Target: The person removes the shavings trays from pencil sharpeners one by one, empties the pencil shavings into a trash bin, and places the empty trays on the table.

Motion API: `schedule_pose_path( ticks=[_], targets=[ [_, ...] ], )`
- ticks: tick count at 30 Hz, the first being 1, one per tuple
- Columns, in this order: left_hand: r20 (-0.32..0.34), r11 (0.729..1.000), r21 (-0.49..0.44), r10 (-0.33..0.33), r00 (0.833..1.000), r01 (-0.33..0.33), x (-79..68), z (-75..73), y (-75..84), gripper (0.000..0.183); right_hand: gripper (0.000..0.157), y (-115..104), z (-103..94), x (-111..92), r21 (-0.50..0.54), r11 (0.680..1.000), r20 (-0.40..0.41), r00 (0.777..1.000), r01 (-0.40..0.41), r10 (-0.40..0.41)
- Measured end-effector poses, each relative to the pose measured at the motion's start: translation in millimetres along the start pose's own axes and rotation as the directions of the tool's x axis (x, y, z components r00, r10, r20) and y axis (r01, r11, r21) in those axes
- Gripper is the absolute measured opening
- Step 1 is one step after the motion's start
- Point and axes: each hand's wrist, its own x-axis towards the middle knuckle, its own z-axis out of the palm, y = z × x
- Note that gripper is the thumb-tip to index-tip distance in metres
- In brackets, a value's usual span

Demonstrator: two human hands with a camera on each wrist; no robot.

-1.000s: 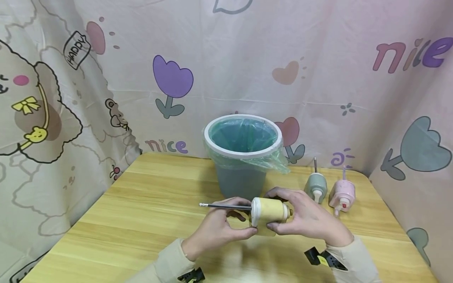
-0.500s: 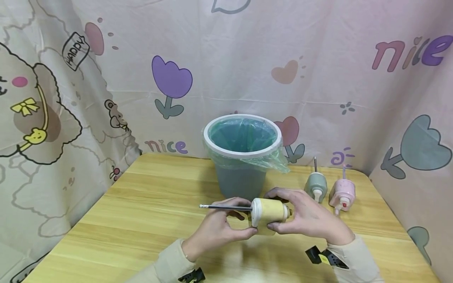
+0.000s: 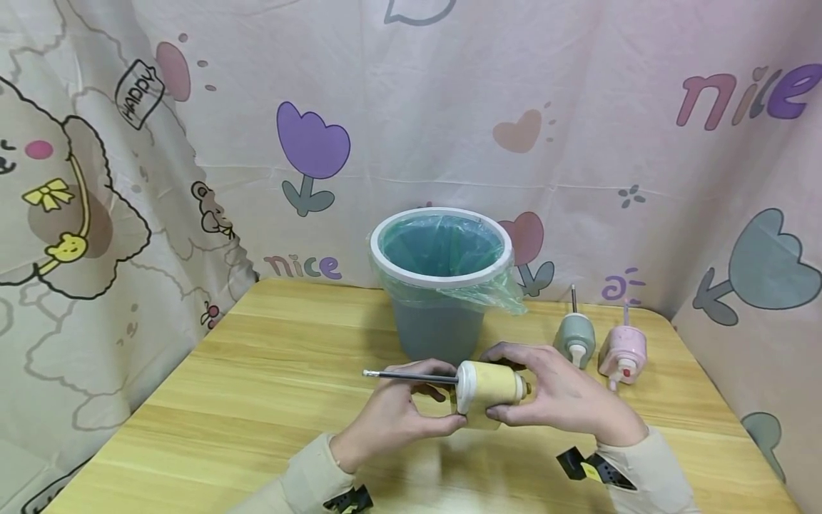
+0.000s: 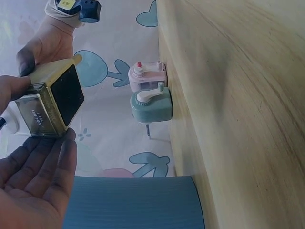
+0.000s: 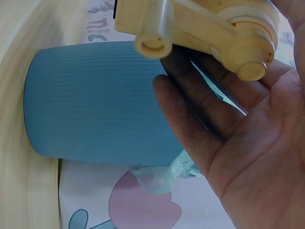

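Note:
A yellow hand-crank pencil sharpener [image 3: 491,385] is held sideways above the table, its white front facing left. From that front a dark pencil [image 3: 411,375] with an eraser end sticks out. My left hand [image 3: 398,410] grips the front end between thumb and fingers. In the left wrist view, the left fingers lie along the clear shavings drawer [image 4: 34,117], and a dark base [image 4: 66,95] shows. My right hand [image 3: 555,392] holds the body at the crank end, thumb below and fingers over the far side. The yellow crank [image 5: 205,26] shows close up in the right wrist view.
A blue-grey bin [image 3: 437,325] with a white rim and green liner stands just behind the hands. At the back right are a grey-green sharpener [image 3: 574,335] and a pink sharpener [image 3: 626,346], each with a pencil in it. A printed curtain [image 3: 417,107] hangs behind the wooden table [image 3: 257,371].

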Motion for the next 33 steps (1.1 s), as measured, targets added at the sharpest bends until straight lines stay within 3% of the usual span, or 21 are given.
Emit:
schedule_pose_path(
  ticks=[14, 23, 33],
  targets=[
    [-0.064, 0.997, 0.053, 0.058, 0.996, -0.054, -1.3, 1.6, 1.7, 0.046, 0.052, -1.6, -0.5, -0.4, -0.009, 1.0, -0.032, 0.999, 0.03, -0.03],
    [-0.009, 1.0, -0.018, 0.022, 1.0, -0.023, -1.5, -1.7, 0.1, 0.048, 0.051, -3.0, -0.6, -1.9, -0.01, 0.999, -0.019, 0.999, 0.034, -0.035],
    [-0.024, 0.998, 0.028, 0.056, 0.998, -0.055, 1.0, -1.5, -2.7, 0.047, 0.051, -1.9, 0.5, -0.2, -0.024, 0.998, -0.04, 0.998, 0.051, -0.052]
  ],
)
